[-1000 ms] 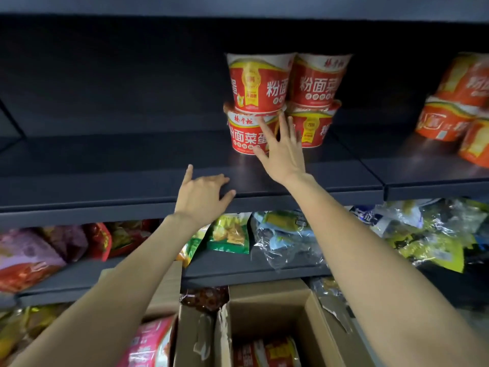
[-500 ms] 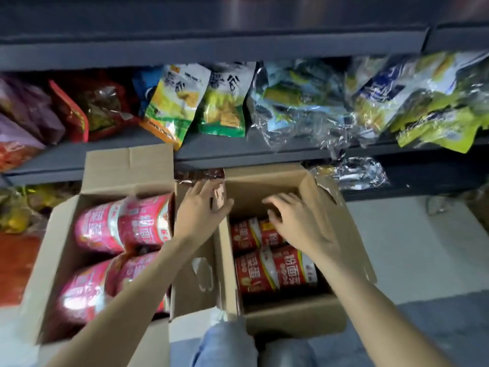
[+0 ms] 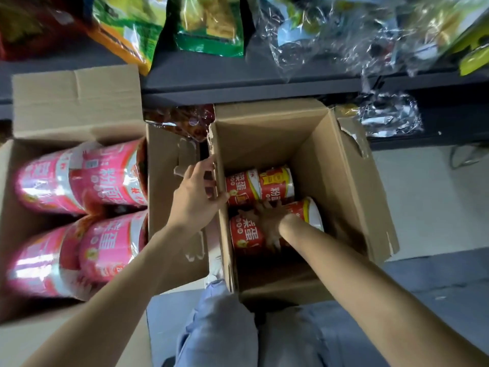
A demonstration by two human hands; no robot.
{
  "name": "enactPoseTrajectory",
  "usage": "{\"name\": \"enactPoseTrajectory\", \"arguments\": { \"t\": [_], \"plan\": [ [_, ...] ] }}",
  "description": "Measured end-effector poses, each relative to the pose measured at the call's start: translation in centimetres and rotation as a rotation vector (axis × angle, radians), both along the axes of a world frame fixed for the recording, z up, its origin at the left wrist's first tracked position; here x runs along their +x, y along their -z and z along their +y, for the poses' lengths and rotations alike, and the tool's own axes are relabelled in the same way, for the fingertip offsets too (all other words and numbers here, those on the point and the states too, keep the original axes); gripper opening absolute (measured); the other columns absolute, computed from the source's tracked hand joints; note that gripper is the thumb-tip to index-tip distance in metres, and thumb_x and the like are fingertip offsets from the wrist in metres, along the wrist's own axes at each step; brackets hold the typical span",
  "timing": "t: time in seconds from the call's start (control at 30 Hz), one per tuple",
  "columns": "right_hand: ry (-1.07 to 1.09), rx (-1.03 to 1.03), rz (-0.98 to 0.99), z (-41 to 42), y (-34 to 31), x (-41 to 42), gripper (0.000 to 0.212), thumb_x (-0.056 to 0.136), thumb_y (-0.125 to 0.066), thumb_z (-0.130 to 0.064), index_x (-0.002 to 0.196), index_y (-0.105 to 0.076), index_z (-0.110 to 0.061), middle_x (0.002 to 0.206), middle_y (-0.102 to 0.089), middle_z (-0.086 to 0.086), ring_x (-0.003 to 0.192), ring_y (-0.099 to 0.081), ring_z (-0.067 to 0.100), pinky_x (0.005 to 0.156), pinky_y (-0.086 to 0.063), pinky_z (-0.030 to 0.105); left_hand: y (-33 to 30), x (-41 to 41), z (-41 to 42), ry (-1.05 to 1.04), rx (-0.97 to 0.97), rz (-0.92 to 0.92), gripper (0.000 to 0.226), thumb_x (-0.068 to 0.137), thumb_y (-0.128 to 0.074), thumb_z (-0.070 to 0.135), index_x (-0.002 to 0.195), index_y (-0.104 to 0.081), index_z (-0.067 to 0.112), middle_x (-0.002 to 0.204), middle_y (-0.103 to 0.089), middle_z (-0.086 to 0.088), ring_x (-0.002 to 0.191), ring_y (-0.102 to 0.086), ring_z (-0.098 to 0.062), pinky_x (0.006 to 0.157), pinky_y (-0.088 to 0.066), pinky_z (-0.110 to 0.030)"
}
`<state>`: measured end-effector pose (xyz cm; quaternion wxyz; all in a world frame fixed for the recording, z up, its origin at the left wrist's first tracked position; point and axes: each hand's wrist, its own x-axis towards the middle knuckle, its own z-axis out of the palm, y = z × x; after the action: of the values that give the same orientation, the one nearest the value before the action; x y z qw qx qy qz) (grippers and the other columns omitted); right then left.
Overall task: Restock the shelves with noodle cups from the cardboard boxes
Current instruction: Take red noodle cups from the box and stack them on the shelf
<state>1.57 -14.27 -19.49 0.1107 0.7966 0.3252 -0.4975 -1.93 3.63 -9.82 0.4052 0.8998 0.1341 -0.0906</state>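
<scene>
A second ago both hands were up at the top shelf by the stacked cups; now the view has dropped to the floor and both hands are down at the boxes, so one placing round looks finished and the next pickup is starting. Far left of the fingers, the left box [image 3: 31,165] lies open with pink cups [image 3: 79,181] on their sides in shiny wrap, untouched. Next comes the left hand [image 3: 195,194], forearm reaching up from the lower left, its fingers lying over the left wall of the right box [image 3: 341,181] and the thumb hooked round the cardboard edge, gripping it, probably to steady the box. Just right of that thumb, inside the box, lies a red cup [image 3: 260,185] on its side. Below it the right hand [image 3: 267,221] reaches deep in, arm coming from the lower right, fingers spread and curling over a second red cup [image 3: 304,213]; the grasp seems to be closing, not yet lifting. Beyond the fingertips, snack bags [image 3: 209,25] sit on the lower shelf [image 3: 238,83].
</scene>
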Motion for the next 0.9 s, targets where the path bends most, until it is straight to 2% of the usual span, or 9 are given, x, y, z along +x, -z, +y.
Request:
{"name": "enactPoseTrajectory", "arguments": {
  "t": [0.13,0.23,0.37,0.47,0.53,0.6,0.7,0.83,0.9],
  "plan": [
    [-0.155,0.021,0.035,0.9,-1.6,1.1,0.108,0.073,-0.078,-0.034,0.152,-0.006,-0.025,0.154,-0.02,0.016,0.141,-0.022,0.038,0.108,-0.024,0.064,-0.2,0.1,-0.1,-0.002,-0.022,-0.003,0.078,0.077,-0.076,0.014,0.143,-0.036,0.025,0.125,-0.049,0.002,0.088,-0.059,-0.006,0.086,-0.055,-0.041],
    [-0.2,0.013,-0.045,-0.6,-1.7,1.1,0.082,0.084,-0.068,-0.032,0.149,-0.021,-0.017,0.149,-0.032,0.017,0.131,-0.037,0.036,0.107,-0.035,0.052,-0.5,0.2,-0.3,0.005,-0.006,0.003,0.078,0.078,-0.076,0.015,0.144,-0.035,0.026,0.126,-0.049,0.0,0.093,-0.061,-0.01,0.088,-0.053,-0.043],
    [-0.051,0.198,-0.204,-1.4,-5.8,1.1,0.112,0.064,-0.079,-0.046,0.149,-0.007,-0.032,0.15,-0.02,0.014,0.136,-0.022,0.036,0.107,-0.025,0.061,-0.8,0.1,0.0,0.059,0.094,0.009,0.078,0.075,-0.078,0.023,0.142,-0.037,0.024,0.119,-0.05,-0.001,0.113,-0.057,-0.024,0.095,-0.046,-0.042],
    [-0.077,0.409,-0.404,-3.1,-12.4,1.7,0.121,0.061,-0.078,-0.054,0.15,0.0,-0.03,0.15,-0.016,0.012,0.141,-0.011,0.03,0.111,-0.014,0.06,-2.0,0.2,0.0,0.149,0.182,-0.102,0.08,0.073,-0.077,0.041,0.141,-0.041,0.019,0.135,-0.044,-0.01,0.128,-0.04,-0.029,0.105,-0.032,-0.036],
    [-0.094,0.507,-0.499,-4.2,-15.3,2.1,0.122,0.061,-0.078,-0.054,0.15,0.001,-0.029,0.153,-0.013,0.013,0.143,-0.006,0.03,0.111,-0.009,0.061,-3.5,0.6,-0.1,0.222,0.008,-0.041,0.09,0.067,-0.07,0.059,0.143,-0.036,0.025,0.143,-0.039,-0.004,0.132,-0.035,-0.019,0.105,-0.027,-0.028],
    [-0.158,0.565,-0.604,-5.0,-17.3,2.5,0.123,0.057,-0.081,-0.053,0.15,-0.003,-0.028,0.153,-0.017,0.016,0.144,-0.01,0.032,0.111,-0.012,0.063,-5.1,1.3,-0.1,0.283,-0.249,0.118,0.11,0.053,-0.068,0.077,0.146,-0.028,0.033,0.142,-0.042,0.007,0.129,-0.04,-0.008,0.106,-0.031,-0.027],
    [-0.32,0.608,-0.739,-5.4,-19.5,3.5,0.125,0.052,-0.086,-0.05,0.149,-0.011,-0.025,0.154,-0.022,0.019,0.144,-0.017,0.032,0.111,-0.013,0.061,-6.3,2.8,0.2,0.318,-0.52,0.274,0.132,0.035,-0.078,0.076,0.147,-0.023,0.032,0.128,-0.056,0.013,0.116,-0.056,-0.003,0.099,-0.044,-0.027],
    [-0.483,0.655,-0.787,-5.0,-20.2,4.0,0.12,0.055,-0.086,-0.047,0.15,-0.016,-0.028,0.155,-0.023,0.017,0.144,-0.019,0.031,0.117,-0.01,0.055,-7.1,4.1,0.1,0.474,-0.514,0.347,0.141,0.039,-0.085,0.063,0.151,-0.009,0.029,0.126,-0.058,0.013,0.111,-0.059,0.0,0.091,-0.049,-0.019],
    [-0.487,0.689,-0.81,-5.0,-19.9,4.0,0.114,0.06,-0.085,-0.042,0.15,-0.016,-0.029,0.156,-0.021,0.015,0.145,-0.016,0.029,0.118,-0.008,0.052,-6.9,3.8,0.2,0.437,-0.508,0.344,0.136,0.043,-0.086,0.054,0.151,-0.007,0.031,0.123,-0.06,0.013,0.108,-0.06,0.0,0.089,-0.05,-0.02]
  ]
}}
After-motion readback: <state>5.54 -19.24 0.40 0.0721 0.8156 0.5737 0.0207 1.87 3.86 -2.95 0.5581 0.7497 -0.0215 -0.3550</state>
